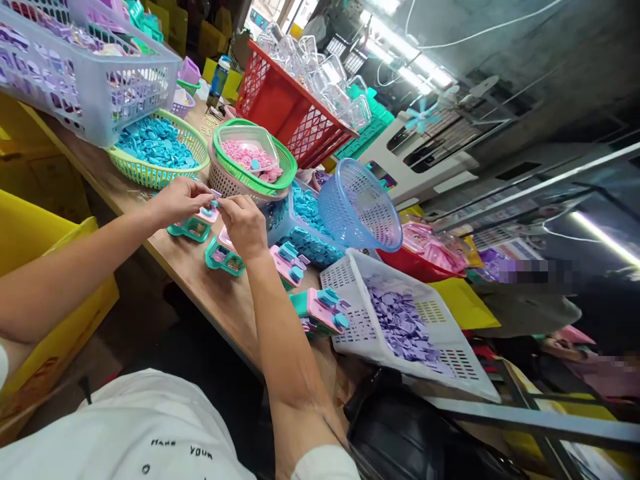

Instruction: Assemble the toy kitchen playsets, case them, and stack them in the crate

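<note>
My left hand (176, 200) and my right hand (244, 223) meet over the wooden table (200, 280), fingers pinched together on a small purple plastic piece (215, 194) above a teal and pink toy (197, 223). A second teal toy (223, 257) lies just under my right hand. Two more pink and teal toys (289, 262) (323, 310) lie along the table towards me.
A white basket of purple pieces (400, 327), a tilted blue basket (360, 213), a green basket of blue pieces (157, 150), a green-rimmed basket of pink pieces (250, 160), a red crate (285, 107) and a lavender crate (85, 67) crowd the table. Yellow bins (45, 260) stand left.
</note>
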`<state>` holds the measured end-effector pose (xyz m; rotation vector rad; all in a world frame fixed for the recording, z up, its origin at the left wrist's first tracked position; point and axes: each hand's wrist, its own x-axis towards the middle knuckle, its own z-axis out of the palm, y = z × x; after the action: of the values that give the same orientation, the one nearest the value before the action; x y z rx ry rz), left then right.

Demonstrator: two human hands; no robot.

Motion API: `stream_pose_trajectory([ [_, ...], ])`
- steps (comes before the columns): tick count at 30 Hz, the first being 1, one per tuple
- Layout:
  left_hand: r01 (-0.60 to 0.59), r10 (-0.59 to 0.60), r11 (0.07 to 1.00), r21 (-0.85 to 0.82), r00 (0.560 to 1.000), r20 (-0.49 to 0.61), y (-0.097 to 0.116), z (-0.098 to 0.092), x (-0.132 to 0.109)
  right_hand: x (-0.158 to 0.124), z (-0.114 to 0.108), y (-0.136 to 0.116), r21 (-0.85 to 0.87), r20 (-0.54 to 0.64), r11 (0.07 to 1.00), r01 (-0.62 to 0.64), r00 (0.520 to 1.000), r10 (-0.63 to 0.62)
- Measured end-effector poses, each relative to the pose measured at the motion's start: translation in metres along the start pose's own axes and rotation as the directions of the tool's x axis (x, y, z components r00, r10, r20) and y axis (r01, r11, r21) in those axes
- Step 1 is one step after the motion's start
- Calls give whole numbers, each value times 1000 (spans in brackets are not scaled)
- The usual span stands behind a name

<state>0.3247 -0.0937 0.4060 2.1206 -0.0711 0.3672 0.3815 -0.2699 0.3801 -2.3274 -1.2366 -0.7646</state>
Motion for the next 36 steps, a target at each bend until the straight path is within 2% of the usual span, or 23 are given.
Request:
stream_pose_trajectory([
  [2,-186,202,962,201,977,-63,-11,2,2,10,12,3,-88,70,995,-52,996,59],
  [4,-311,336,887,342,942,-16,-25,5,3,12,20,4,-141,146,987,-71,985,92],
  [6,-375,394,834,404,918,38,-40,8,4,11,24,5,-164,198,982,-95,972,127],
  [8,-404,427,813,420,903,43,-53,10,6,10,25,5,-167,217,977,-134,961,168],
  [12,-419,455,826,377,891,-7,-64,10,9,11,24,3,-157,230,969,-189,947,222],
  [18,-393,438,838,379,898,-38,-65,11,8,12,25,2,-154,238,967,-206,942,238],
  [21,-385,436,835,393,899,-47,-66,12,6,8,25,3,-179,227,974,-141,957,180],
  [26,-401,456,823,403,889,-46,-68,14,4,4,19,0,-252,225,967,36,974,22],
  [31,-470,521,723,506,852,45,-67,11,-1,12,10,-16,-306,349,946,105,937,8],
  [36,-454,476,672,585,870,129,-62,5,-3,29,0,-27,-285,456,949,135,890,10],
])
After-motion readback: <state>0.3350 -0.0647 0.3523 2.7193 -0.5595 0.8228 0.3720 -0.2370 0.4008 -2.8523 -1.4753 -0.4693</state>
